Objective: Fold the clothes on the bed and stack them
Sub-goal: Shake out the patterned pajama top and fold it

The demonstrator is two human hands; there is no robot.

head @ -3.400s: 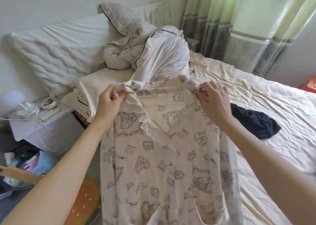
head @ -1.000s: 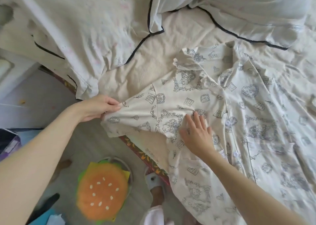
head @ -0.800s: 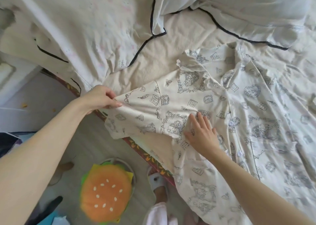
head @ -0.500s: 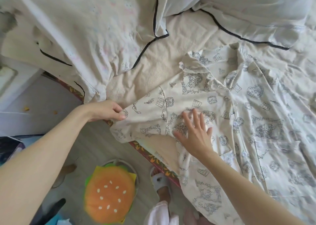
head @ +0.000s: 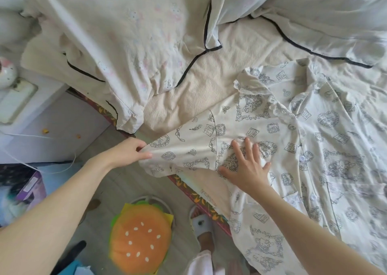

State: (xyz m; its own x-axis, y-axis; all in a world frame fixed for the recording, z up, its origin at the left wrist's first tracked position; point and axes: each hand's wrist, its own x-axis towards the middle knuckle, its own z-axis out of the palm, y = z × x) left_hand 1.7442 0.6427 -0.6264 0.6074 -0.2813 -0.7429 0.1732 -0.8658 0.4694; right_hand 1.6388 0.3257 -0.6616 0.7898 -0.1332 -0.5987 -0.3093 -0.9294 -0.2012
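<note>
1. The bed (head: 219, 82) lies beyond both hands, with rumpled bedding (head: 125, 34) piled on it past the left hand.
2. The shirt (head: 314, 149) is spread flat on the bed, buttoned front up, mostly to the right of the right hand; its hem hangs over the bed edge.
3. The sleeve (head: 188, 147) stretches between the two hands.
4. The right hand (head: 245, 166) presses flat, fingers spread, where the sleeve joins the body.
5. The left hand (head: 127, 152) pinches the sleeve's cuff end, just off the bed edge.
</note>
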